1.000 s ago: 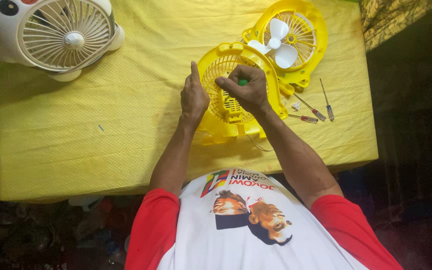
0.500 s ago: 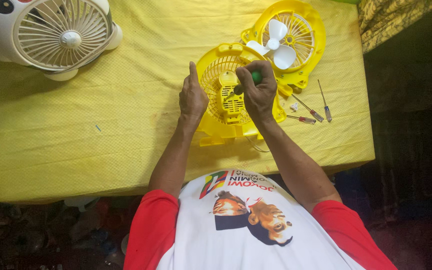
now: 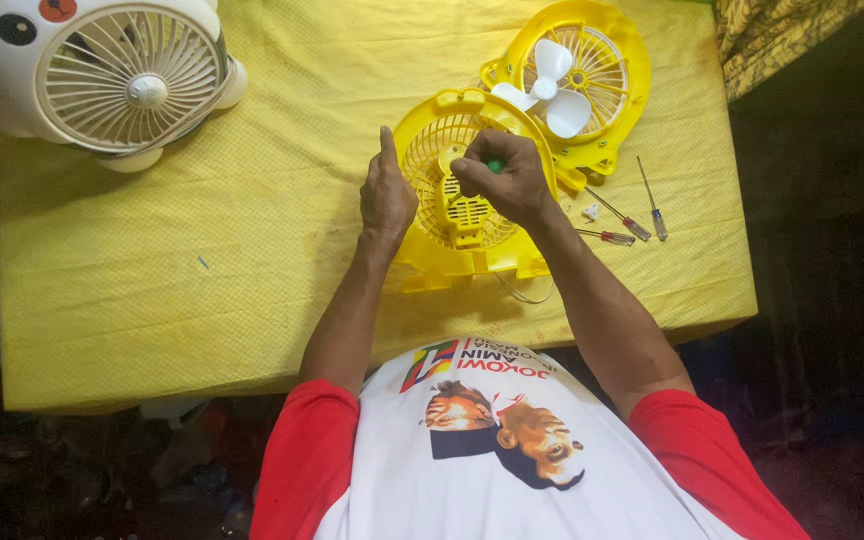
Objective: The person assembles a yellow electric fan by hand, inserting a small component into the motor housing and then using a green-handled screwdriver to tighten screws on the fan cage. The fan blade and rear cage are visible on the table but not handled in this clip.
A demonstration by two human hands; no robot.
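1. Printed picture (image 3: 497, 425) seen on the front of a white shirt with red sleeves, low in the view: two heads in orange and dark tones, with a small coloured emblem and a line of red lettering just above, toward the table edge.
2. No boxes or wrapped goods made out anywhere on the yellow cloth (image 3: 152, 290) spread over the table.
3. Left hand (image 3: 387, 195) stood on edge against the left rim of the yellow fan housing (image 3: 452, 255), fingers straight and close together, thumb raised, touching and steadying the rim rather than gripping it.
4. Right hand (image 3: 507, 180) curled tight over the middle of the housing's grille, fingers closed round a green-handled tool (image 3: 493, 166); only a bit of green handle showed between the fingers, and the tip could not be seen.
5. Housing lay flat near the front edge of the table, just ahead of the chest, between the two hands.
6. Second yellow fan half (image 3: 612, 110) lay behind and to the right, touching the first, with a white three-blade propeller (image 3: 548, 92) in its middle.
7. Three thin screwdrivers (image 3: 627, 225) with red and blue handles lay just right of the housing, a small white piece (image 3: 590, 211) beside them.
8. White fan (image 3: 127, 85) with a cream grille stood well apart at the far left corner.
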